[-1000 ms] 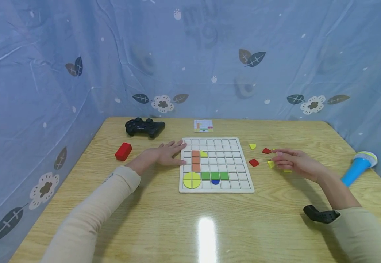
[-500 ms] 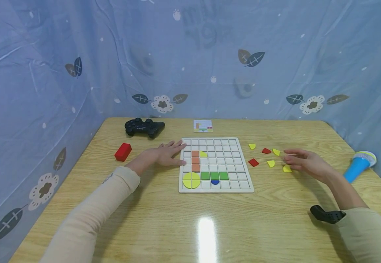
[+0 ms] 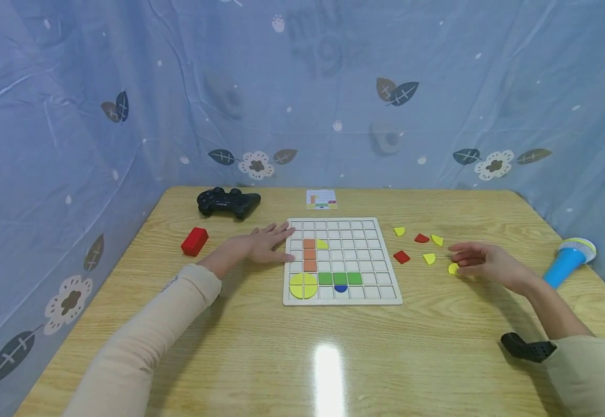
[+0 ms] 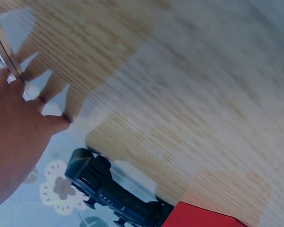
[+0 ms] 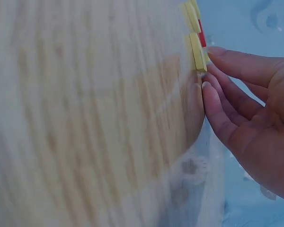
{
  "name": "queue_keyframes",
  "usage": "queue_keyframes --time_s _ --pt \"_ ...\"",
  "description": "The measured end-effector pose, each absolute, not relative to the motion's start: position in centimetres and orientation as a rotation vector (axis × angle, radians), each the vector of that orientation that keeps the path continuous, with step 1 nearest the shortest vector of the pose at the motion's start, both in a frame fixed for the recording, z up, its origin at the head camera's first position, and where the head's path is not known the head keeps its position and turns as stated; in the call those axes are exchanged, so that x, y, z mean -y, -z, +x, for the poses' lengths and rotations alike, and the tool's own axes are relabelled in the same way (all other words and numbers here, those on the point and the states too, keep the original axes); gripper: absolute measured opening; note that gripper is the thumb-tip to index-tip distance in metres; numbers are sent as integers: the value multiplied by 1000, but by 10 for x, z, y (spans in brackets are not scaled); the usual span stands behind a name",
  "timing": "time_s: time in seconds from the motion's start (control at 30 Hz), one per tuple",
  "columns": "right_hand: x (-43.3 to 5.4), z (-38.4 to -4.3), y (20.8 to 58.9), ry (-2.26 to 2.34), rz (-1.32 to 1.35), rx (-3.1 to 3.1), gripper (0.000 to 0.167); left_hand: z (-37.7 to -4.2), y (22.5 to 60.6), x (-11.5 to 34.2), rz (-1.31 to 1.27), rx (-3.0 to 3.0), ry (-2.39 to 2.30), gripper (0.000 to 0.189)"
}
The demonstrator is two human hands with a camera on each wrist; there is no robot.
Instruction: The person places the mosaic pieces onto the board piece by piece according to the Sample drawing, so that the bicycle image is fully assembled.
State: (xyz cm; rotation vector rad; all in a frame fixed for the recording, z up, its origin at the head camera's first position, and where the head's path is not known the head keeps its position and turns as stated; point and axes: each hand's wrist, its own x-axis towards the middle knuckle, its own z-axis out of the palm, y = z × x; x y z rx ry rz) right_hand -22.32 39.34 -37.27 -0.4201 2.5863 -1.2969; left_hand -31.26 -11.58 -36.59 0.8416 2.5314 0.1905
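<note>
My left hand (image 3: 267, 243) lies with fingers spread on the left edge of a white grid board (image 3: 344, 231). Orange squares (image 3: 310, 253), green squares (image 3: 339, 278), a yellow circle of quarter pieces (image 3: 303, 286), one lone yellow quarter piece (image 3: 321, 244) and a blue half-round piece (image 3: 341, 288) lie on the board. My right hand (image 3: 495, 266) hovers low right of the board, fingers loosely bent, thumb beside a yellow quarter piece (image 3: 453, 269). In the right wrist view the fingertips are close to a yellow piece (image 5: 197, 53); I cannot tell whether they touch it.
Loose yellow (image 3: 429, 259) and red pieces (image 3: 401, 256) lie right of the board. A pattern card (image 3: 321, 199) is behind it. Left are a black game controller (image 3: 228, 202) and red block (image 3: 195, 241). A blue toy microphone (image 3: 569, 262) lies far right. Curtains enclose the table.
My right hand has moved rightward, away from the inner loose pieces to the rightmost yellow piece, uncovering those pieces. The left hand stays on the board's edge.
</note>
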Motion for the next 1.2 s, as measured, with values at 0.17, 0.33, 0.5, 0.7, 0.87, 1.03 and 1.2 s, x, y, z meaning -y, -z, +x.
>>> queue_keyframes --time_s 0.17,0.33,0.5,0.7,0.87,1.03,1.2 --pt "-391 -221 374 1269 -507 -2634 50 -313 368 116 840 -2533 -193 83" --pt "-389 -220 374 1228 -521 -2687 48 -314 368 117 838 -2532 -190 83" --pt "-387 -221 375 1184 -536 -2721 47 -318 372 117 828 -2529 -192 85" --pt "-384 -221 373 1119 -545 -2757 45 -327 383 119 817 -2536 -172 87" --pt "-380 -222 370 1078 -519 -2779 38 -330 387 119 816 -2540 -196 87" --pt "-377 -222 366 1066 -412 -2783 34 -329 385 119 809 -2538 -197 87" --pt "-369 -223 363 1174 -294 -2693 44 -325 381 118 801 -2535 -166 86"
